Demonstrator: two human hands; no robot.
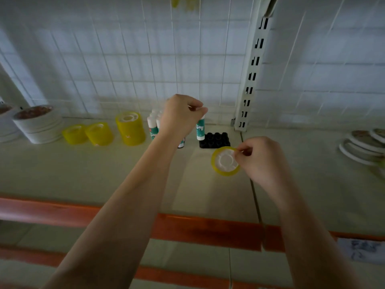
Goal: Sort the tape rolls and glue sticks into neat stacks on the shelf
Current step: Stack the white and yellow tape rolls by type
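Right hand [260, 161] pinches yellow tape roll [225, 161]; glue stick [200, 128] label unreadable.

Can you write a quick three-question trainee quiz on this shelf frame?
1. True or false: the right hand pinches a yellow tape roll.
2. What does the left hand hold? A) glue stick B) black tray C) white tub
3. Fill in: the tallest yellow tape stack stands ____ of the glue sticks, from the person's view.

Key: 1 true; 2 A; 3 left.
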